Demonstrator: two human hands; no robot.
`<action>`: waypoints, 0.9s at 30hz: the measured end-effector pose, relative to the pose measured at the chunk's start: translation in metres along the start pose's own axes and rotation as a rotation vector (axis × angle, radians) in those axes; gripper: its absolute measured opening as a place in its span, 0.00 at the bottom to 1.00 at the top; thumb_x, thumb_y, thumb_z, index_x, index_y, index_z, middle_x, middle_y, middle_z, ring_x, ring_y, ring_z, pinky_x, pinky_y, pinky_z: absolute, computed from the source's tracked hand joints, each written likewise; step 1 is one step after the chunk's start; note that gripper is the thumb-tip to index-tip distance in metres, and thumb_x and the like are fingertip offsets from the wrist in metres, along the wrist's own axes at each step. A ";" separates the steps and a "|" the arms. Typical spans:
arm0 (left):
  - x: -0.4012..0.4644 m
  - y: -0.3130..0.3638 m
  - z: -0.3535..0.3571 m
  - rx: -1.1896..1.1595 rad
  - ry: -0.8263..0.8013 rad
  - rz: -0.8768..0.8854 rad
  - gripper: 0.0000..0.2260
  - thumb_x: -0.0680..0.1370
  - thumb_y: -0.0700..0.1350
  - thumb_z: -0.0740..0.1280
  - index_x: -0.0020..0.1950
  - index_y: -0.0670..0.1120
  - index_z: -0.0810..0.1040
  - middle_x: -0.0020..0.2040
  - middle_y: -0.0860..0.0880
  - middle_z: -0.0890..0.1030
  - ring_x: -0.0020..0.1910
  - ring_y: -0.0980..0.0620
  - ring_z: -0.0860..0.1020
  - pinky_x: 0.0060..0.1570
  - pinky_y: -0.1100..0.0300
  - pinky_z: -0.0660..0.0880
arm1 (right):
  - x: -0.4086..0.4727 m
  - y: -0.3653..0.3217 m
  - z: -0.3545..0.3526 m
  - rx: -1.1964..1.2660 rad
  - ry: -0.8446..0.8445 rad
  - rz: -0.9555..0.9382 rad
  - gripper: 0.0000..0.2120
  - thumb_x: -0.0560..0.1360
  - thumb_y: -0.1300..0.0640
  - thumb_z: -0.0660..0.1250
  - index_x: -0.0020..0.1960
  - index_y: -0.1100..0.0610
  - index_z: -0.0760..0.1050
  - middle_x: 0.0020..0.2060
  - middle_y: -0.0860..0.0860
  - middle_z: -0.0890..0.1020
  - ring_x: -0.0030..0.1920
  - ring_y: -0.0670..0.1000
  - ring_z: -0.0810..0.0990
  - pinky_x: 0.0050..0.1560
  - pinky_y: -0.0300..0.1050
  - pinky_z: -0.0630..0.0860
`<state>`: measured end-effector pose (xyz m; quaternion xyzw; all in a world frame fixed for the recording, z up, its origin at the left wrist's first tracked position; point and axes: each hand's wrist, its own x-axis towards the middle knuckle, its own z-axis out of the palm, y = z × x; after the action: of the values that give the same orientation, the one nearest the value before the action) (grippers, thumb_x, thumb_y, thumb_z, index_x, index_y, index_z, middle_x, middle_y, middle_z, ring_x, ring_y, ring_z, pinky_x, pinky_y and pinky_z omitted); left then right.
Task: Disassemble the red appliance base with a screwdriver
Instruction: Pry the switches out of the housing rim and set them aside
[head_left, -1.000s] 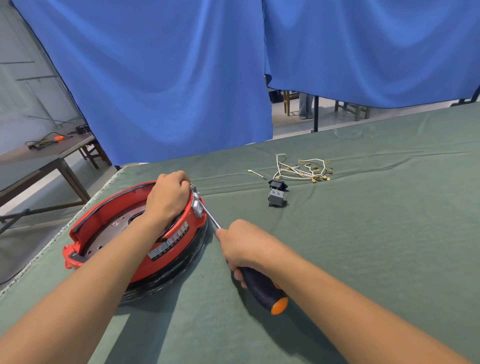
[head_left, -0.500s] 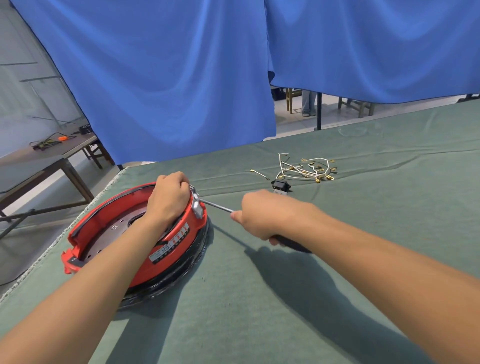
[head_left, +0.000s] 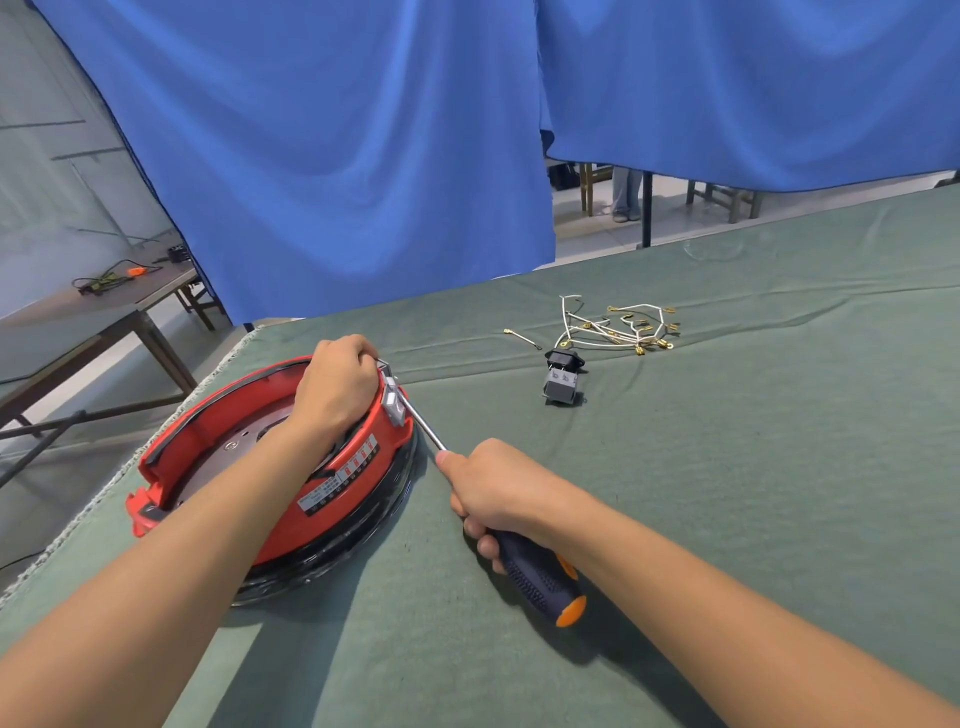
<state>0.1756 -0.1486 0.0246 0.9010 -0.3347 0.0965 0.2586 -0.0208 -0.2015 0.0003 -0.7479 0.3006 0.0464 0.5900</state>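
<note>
Firmly pin red base (head_left: 358, 467) with left hand (head_left: 337, 387) clamped on rim; keep screwdriver (head_left: 524, 556), fist-gripped in right hand (head_left: 493, 488), seated straight against metal bracket (head_left: 393, 405).

Appliance base (head_left: 332, 483) at table's (head_left: 779, 467) left; socket (head_left: 562, 382), wires (head_left: 618, 325) right, farther back.

Makeshift workshop, green-clothed worktable (head_left: 727, 467), blue curtain partitions (head_left: 337, 156), loose wires (head_left: 618, 327), wooden side table (head_left: 93, 312)

We lose screwdriver (head_left: 540, 574) tip behind metal bracket (head_left: 393, 405); left hand (head_left: 337, 387) hides rim; label (head_left: 340, 480) print too small.
</note>
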 end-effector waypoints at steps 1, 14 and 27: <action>0.000 0.000 0.000 0.002 0.004 -0.002 0.13 0.78 0.37 0.55 0.53 0.40 0.79 0.56 0.40 0.80 0.59 0.41 0.73 0.57 0.49 0.71 | 0.000 0.000 0.001 0.026 -0.004 -0.003 0.21 0.80 0.44 0.53 0.38 0.59 0.67 0.20 0.53 0.70 0.16 0.50 0.68 0.21 0.36 0.72; -0.003 0.002 -0.005 -0.028 -0.011 0.032 0.14 0.78 0.36 0.55 0.53 0.40 0.79 0.55 0.41 0.80 0.59 0.42 0.74 0.58 0.49 0.72 | -0.005 0.002 -0.011 0.008 0.027 -0.007 0.23 0.80 0.44 0.54 0.33 0.58 0.66 0.16 0.50 0.68 0.13 0.47 0.66 0.19 0.32 0.68; -0.039 0.036 -0.006 -0.203 -0.194 0.491 0.10 0.78 0.36 0.61 0.54 0.42 0.81 0.60 0.48 0.78 0.60 0.51 0.73 0.62 0.60 0.66 | 0.029 -0.018 -0.039 0.082 0.331 -0.397 0.10 0.74 0.51 0.66 0.42 0.58 0.73 0.18 0.50 0.74 0.16 0.52 0.71 0.21 0.39 0.67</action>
<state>0.1230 -0.1474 0.0303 0.7675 -0.5742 0.0354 0.2830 0.0007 -0.2460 0.0151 -0.7650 0.2422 -0.2057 0.5601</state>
